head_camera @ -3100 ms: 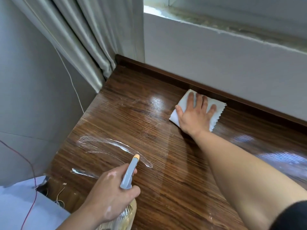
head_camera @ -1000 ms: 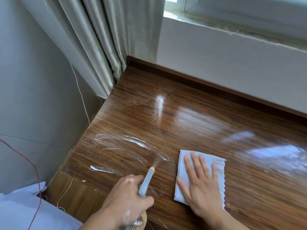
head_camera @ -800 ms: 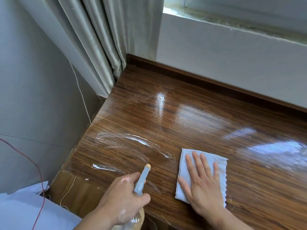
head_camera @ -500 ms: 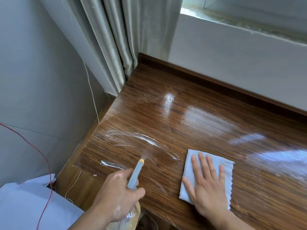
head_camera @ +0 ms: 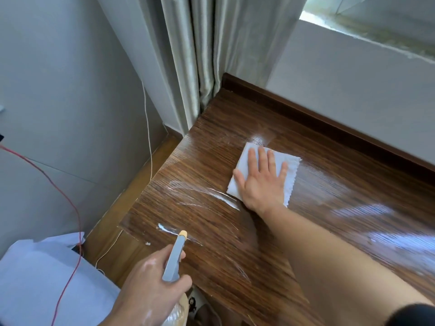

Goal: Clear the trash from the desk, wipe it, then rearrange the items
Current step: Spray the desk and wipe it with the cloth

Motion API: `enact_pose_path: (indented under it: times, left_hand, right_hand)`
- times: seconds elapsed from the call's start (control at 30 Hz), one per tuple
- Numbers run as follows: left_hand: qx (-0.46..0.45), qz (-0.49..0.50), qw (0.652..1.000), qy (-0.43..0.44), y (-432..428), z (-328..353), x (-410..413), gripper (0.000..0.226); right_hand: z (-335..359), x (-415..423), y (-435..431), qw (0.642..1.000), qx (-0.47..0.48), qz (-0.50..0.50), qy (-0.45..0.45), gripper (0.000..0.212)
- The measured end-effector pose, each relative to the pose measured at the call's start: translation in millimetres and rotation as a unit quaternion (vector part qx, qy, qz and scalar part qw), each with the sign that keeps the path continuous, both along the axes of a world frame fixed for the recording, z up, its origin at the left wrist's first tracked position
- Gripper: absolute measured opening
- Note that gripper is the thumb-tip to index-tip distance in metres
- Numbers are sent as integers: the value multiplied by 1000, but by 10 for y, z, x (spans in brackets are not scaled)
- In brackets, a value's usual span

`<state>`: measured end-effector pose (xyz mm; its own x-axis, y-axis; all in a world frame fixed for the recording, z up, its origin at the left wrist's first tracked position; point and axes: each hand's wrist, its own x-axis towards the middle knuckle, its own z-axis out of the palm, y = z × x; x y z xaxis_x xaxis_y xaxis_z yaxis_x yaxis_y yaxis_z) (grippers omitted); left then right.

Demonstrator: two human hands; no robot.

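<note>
A dark wood-grain desk (head_camera: 341, 208) fills the right of the view, glossy, with wet streaks near its left edge. A white cloth (head_camera: 290, 164) lies flat toward the desk's far left part. My right hand (head_camera: 263, 182) presses on it with straight, spread fingers. My left hand (head_camera: 150, 295) sits at the bottom, off the desk's front-left corner, gripping a spray bottle (head_camera: 175, 260) with a grey nozzle and an orange tip that points over the desk. The bottle's clear body is mostly hidden under the hand.
Grey curtains (head_camera: 211, 55) hang at the desk's far left corner. A wall and window sill (head_camera: 364, 36) run behind the desk. A red cable (head_camera: 58, 184) and a thin white cord (head_camera: 147, 128) hang along the left wall. A pale blue sheet (head_camera: 35, 283) lies bottom left.
My right hand has slid the cloth from the desk's near front away toward the far left. My left hand keeps the spray bottle near the front-left corner.
</note>
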<state>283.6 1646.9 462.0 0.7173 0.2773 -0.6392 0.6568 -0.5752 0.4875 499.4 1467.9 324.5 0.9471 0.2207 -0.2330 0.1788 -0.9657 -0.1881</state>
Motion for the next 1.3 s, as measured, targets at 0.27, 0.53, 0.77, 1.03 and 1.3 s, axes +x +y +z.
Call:
enact_pose_path:
  times: [0.27, 0.53, 0.77, 1.03, 1.3]
  left_hand:
    - [-1, -9, 1000, 9, -31, -39, -95, 27]
    - [-10, -16, 1000, 3, -117, 35, 119, 29]
    - [-18, -40, 999, 18, -218, 67, 177, 31]
    - [-2, -104, 993, 57, -266, -38, -25, 29]
    - [4, -123, 992, 36, -325, -112, -137, 25]
  right_hand:
    - [20, 108, 64, 978, -9, 207, 18, 71]
    - [30, -1363, -640, 933, 44, 354, 35, 70]
    - [-24, -1891, -1113, 937, 28, 348, 20, 71]
    - [-61, -594, -1259, 997, -21, 79, -16, 68]
    - [-28, 23, -1205, 998, -6, -57, -26, 69]
